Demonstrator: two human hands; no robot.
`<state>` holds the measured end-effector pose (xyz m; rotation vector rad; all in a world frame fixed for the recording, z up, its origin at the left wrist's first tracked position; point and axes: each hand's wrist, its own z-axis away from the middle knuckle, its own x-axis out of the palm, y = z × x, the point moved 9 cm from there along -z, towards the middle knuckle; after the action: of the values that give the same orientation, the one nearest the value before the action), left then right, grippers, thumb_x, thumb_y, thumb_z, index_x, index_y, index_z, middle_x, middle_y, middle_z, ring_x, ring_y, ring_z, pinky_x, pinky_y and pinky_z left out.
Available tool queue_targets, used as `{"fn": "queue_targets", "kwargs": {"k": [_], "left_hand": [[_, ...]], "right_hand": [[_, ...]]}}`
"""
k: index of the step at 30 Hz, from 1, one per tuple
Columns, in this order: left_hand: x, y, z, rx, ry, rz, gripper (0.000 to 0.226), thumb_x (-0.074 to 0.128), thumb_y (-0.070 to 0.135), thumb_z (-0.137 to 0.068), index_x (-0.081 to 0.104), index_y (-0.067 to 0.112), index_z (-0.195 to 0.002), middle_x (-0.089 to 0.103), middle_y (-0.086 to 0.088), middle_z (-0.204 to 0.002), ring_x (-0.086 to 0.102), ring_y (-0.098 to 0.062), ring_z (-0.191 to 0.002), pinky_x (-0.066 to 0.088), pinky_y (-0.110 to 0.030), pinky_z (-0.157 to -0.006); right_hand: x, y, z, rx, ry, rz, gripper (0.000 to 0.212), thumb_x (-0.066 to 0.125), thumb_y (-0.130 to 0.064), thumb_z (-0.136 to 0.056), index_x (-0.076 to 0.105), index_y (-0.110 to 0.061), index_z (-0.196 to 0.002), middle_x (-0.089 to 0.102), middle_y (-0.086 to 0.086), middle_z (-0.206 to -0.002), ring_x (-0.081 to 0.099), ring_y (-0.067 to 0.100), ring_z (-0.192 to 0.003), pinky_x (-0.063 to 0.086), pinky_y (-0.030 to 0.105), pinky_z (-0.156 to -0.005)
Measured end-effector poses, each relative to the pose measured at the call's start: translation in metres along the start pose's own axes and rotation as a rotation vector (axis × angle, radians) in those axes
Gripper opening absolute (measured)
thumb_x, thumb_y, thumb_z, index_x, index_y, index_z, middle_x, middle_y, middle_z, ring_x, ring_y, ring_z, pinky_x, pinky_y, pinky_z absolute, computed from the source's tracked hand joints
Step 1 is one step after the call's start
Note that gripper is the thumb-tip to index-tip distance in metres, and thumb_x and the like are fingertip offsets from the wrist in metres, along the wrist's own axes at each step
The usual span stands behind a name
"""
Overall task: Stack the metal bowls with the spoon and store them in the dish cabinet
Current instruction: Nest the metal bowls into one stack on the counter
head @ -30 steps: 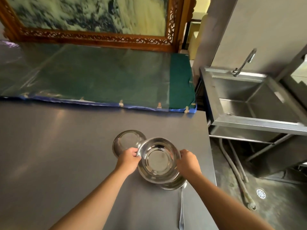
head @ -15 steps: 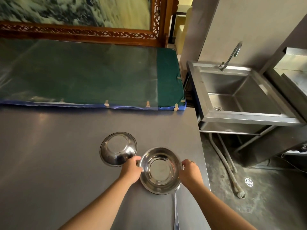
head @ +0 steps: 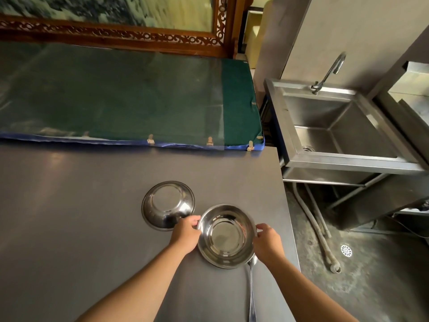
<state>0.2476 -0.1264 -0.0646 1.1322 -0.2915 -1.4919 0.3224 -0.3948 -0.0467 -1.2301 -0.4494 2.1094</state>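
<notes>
The spoon (head: 251, 291) runs off the bottom edge, so its handle end is cut off, and its bowl is partly tucked behind the upright bowl (head: 226, 235). The left hand (head: 185, 233) covers the near rim of the upside-down bowl (head: 167, 204). Both forearms leave the frame at the bottom.

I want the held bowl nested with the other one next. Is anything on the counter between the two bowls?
Nothing visible. The upright bowl, gripped by the left hand and right hand, sits just right of the upside-down bowl. Only the left hand's fingers lie between. The spoon lies nearer the person.
</notes>
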Motion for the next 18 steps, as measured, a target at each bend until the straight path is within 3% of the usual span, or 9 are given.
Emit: {"fn": "queue_targets", "kwargs": {"k": [4, 8, 12, 16, 18], "left_hand": [[-0.003, 0.006, -0.008, 0.013, -0.027, 0.014, 0.052, 0.062, -0.002, -0.087, 0.060, 0.010, -0.138, 0.066, -0.006, -0.134, 0.060, -0.017, -0.123, 0.043, -0.021, -0.096], [-0.006, 0.014, -0.016, 0.013, -0.047, 0.037, 0.055, 0.061, 0.000, -0.088, 0.055, 0.010, -0.142, 0.062, -0.005, -0.140, 0.057, -0.019, -0.127, 0.044, -0.029, -0.107], [-0.006, 0.022, -0.022, 0.020, -0.072, 0.063, 0.055, 0.062, 0.007, -0.088, 0.056, 0.016, -0.142, 0.063, 0.002, -0.138, 0.063, -0.017, -0.118, 0.049, -0.035, -0.105], [-0.004, 0.019, -0.026, 0.025, -0.119, 0.118, 0.057, 0.065, 0.007, -0.086, 0.056, 0.016, -0.142, 0.067, 0.011, -0.120, 0.064, -0.005, -0.098, 0.047, -0.022, -0.090], [-0.004, 0.016, -0.028, 0.007, -0.143, 0.144, 0.062, 0.067, 0.008, -0.086, 0.052, 0.015, -0.145, 0.066, 0.007, -0.129, 0.064, -0.007, -0.105, 0.048, -0.025, -0.097]], "right_hand": [[-0.001, -0.009, -0.009, -0.011, 0.002, 0.019, 0.041, 0.050, -0.005, -0.090, 0.061, -0.010, -0.130, 0.075, 0.009, -0.108, 0.069, 0.029, -0.095, 0.058, 0.039, -0.083], [-0.004, -0.023, -0.019, -0.036, 0.025, 0.042, 0.039, 0.054, -0.009, -0.093, 0.060, -0.010, -0.132, 0.074, 0.010, -0.112, 0.068, 0.029, -0.102, 0.055, 0.039, -0.087], [-0.005, -0.032, -0.026, -0.040, 0.032, 0.064, 0.042, 0.053, -0.011, -0.094, 0.057, -0.010, -0.136, 0.072, 0.011, -0.117, 0.066, 0.032, -0.107, 0.054, 0.042, -0.091], [-0.002, -0.033, -0.030, -0.020, 0.009, 0.110, 0.043, 0.056, -0.009, -0.091, 0.059, -0.011, -0.134, 0.072, 0.010, -0.115, 0.066, 0.031, -0.105, 0.055, 0.038, -0.088], [-0.001, -0.033, -0.030, -0.020, 0.006, 0.123, 0.042, 0.058, -0.009, -0.090, 0.060, -0.011, -0.132, 0.073, 0.008, -0.113, 0.066, 0.030, -0.103, 0.055, 0.038, -0.087]]}}
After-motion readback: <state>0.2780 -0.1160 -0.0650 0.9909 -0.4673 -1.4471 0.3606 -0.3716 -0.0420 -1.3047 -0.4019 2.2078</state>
